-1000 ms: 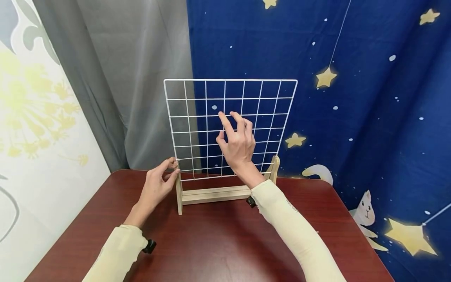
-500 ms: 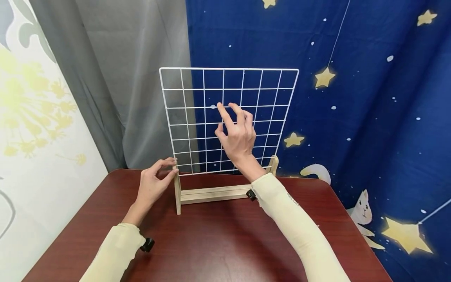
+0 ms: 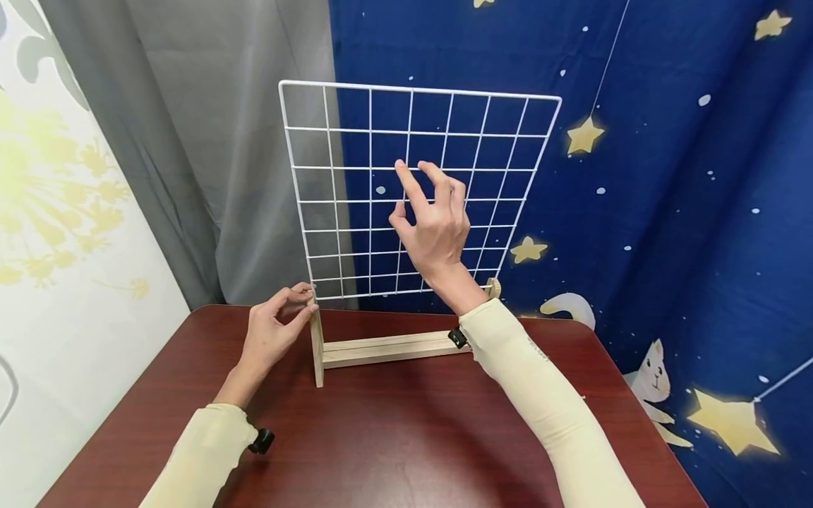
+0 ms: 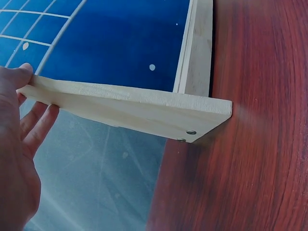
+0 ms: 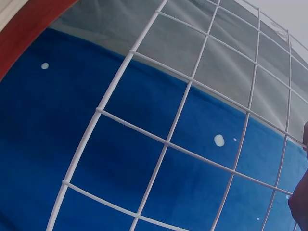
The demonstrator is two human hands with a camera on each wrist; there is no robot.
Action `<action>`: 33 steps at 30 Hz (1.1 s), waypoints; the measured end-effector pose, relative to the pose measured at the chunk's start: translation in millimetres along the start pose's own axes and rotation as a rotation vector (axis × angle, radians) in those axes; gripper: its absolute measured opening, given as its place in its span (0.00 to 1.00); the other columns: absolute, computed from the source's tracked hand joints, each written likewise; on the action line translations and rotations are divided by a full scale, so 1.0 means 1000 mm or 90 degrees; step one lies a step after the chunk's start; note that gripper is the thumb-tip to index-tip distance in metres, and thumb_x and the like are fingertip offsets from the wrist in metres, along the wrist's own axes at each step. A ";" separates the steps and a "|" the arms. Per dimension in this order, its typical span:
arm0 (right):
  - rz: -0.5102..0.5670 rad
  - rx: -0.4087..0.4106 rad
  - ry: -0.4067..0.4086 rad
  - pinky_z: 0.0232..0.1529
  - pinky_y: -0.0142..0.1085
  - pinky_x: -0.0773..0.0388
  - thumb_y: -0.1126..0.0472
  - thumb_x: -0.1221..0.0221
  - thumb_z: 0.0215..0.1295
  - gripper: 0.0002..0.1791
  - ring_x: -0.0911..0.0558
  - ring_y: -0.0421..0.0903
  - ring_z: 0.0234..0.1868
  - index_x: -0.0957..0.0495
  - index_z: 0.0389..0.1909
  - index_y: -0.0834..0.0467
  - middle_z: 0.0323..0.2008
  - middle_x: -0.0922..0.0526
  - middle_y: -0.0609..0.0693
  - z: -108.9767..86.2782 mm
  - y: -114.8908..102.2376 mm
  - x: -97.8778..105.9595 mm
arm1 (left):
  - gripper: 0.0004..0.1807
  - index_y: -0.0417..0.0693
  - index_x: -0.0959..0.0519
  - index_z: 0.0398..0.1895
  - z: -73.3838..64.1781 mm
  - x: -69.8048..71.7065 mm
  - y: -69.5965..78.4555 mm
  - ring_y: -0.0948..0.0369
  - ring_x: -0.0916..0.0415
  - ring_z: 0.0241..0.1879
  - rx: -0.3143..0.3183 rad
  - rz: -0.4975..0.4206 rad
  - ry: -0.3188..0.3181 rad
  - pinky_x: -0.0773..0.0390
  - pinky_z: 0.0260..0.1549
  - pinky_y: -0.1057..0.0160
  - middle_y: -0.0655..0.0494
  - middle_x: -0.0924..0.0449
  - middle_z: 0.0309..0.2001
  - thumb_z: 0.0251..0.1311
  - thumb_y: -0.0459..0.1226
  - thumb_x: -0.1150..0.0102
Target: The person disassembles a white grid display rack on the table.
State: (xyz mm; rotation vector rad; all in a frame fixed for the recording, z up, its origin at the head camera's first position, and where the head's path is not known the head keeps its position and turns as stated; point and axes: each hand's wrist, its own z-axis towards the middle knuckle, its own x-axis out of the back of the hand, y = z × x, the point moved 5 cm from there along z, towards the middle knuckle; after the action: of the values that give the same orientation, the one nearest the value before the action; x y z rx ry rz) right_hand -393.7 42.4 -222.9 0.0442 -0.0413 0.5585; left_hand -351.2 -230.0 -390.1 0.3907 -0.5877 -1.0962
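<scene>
A white wire grid panel [image 3: 370, 168] stands nearly upright in the middle of the head view. Its bottom edge is well above the crossbar of the pale wooden stand [image 3: 387, 347], near the tops of the side posts. With fingers and thumb hooked on its wires, my right hand [image 3: 441, 229] grips the panel near its centre. My left hand [image 3: 267, 330] pinches the top of the stand's left side post [image 4: 130, 103]. In the right wrist view the grid's lower edge [image 5: 98, 110] shows, while only a sliver of hand appears at the right.
The stand rests on a dark red wooden table [image 3: 381, 437]. Behind it hang a grey curtain [image 3: 254, 176] and a blue curtain [image 3: 660, 212] with printed stars. Two metal screw heads [image 4: 191, 132] show low on the left side post.
My right hand has moved up with the grid panel, which now sits higher in the stand and closer to me. The left hand has stayed at the left post.
</scene>
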 end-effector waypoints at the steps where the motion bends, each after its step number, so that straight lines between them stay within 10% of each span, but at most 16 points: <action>1: 0.000 -0.001 0.004 0.39 0.42 0.14 0.59 0.33 0.62 0.32 0.22 0.55 0.55 0.20 0.69 0.40 0.64 0.20 0.52 0.003 0.000 0.002 | 0.10 0.32 0.15 0.39 0.000 -0.001 -0.003 0.70 0.11 0.43 0.000 -0.005 0.001 0.12 0.44 0.71 0.35 0.10 0.47 0.54 0.20 0.26; 20: -0.027 -0.030 0.031 0.33 0.42 0.16 0.58 0.36 0.66 0.30 0.22 0.53 0.54 0.20 0.69 0.40 0.65 0.20 0.52 0.029 0.022 0.033 | 0.13 0.31 0.17 0.49 -0.005 -0.001 -0.044 0.66 0.14 0.57 0.148 -0.196 -0.042 0.15 0.55 0.69 0.33 0.17 0.60 0.62 0.24 0.29; 33: -0.036 -0.119 -0.032 0.29 0.47 0.17 0.56 0.36 0.66 0.31 0.21 0.55 0.55 0.22 0.70 0.36 0.66 0.21 0.50 0.030 0.061 0.048 | 0.14 0.32 0.16 0.50 -0.021 0.010 -0.029 0.62 0.13 0.57 0.151 -0.193 -0.046 0.14 0.54 0.65 0.37 0.15 0.60 0.61 0.23 0.29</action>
State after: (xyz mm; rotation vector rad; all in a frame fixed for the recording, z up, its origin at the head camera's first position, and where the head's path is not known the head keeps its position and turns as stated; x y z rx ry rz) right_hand -386.4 118.2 -188.2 -0.1218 -0.1406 0.4950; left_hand -355.1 -250.7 -420.4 0.6643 -0.7425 -1.3382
